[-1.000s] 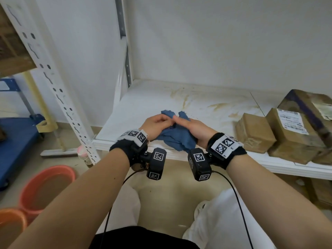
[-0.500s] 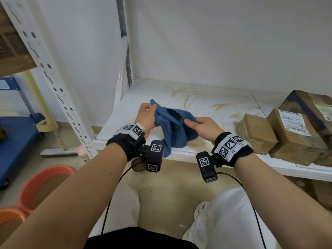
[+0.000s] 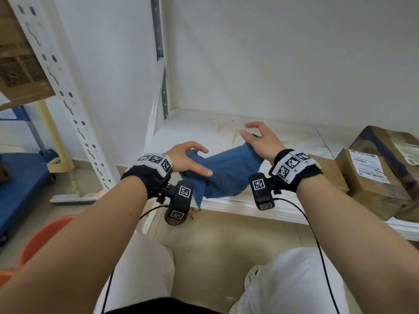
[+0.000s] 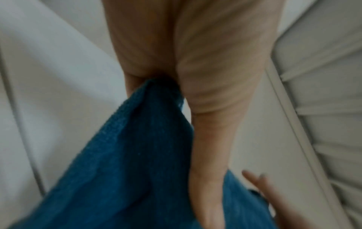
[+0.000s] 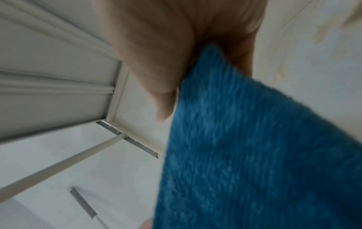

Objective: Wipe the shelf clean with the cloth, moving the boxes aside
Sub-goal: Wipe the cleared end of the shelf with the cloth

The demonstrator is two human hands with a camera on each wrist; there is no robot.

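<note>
A blue cloth (image 3: 226, 175) hangs stretched between both hands above the front edge of the white shelf (image 3: 192, 132), which bears brown stains (image 3: 229, 128). My left hand (image 3: 192, 159) pinches the cloth's left corner, thumb lying across it; the left wrist view shows the cloth (image 4: 127, 155) emerging from that hand (image 4: 166, 77). My right hand (image 3: 256, 139) holds the far right corner, two fingers spread above it; in the right wrist view the cloth (image 5: 254, 147) is pinched under the thumb (image 5: 166, 100). Cardboard boxes stand at the shelf's right: a small one (image 3: 333, 171), a labelled one (image 3: 367, 177), a dark-taped one (image 3: 390, 143).
A perforated white upright (image 3: 68, 105) rises at the left. Beyond it are a blue cart (image 3: 20, 177) and an orange bucket (image 3: 45, 241) on the floor. A cardboard box (image 3: 15, 64) sits on the higher shelf at upper left. The white wall (image 3: 272, 64) closes the back.
The hands have drawn apart and the bunched cloth is spread out between them. The right hand has moved up and back over the shelf; the left hand stays near the front edge.
</note>
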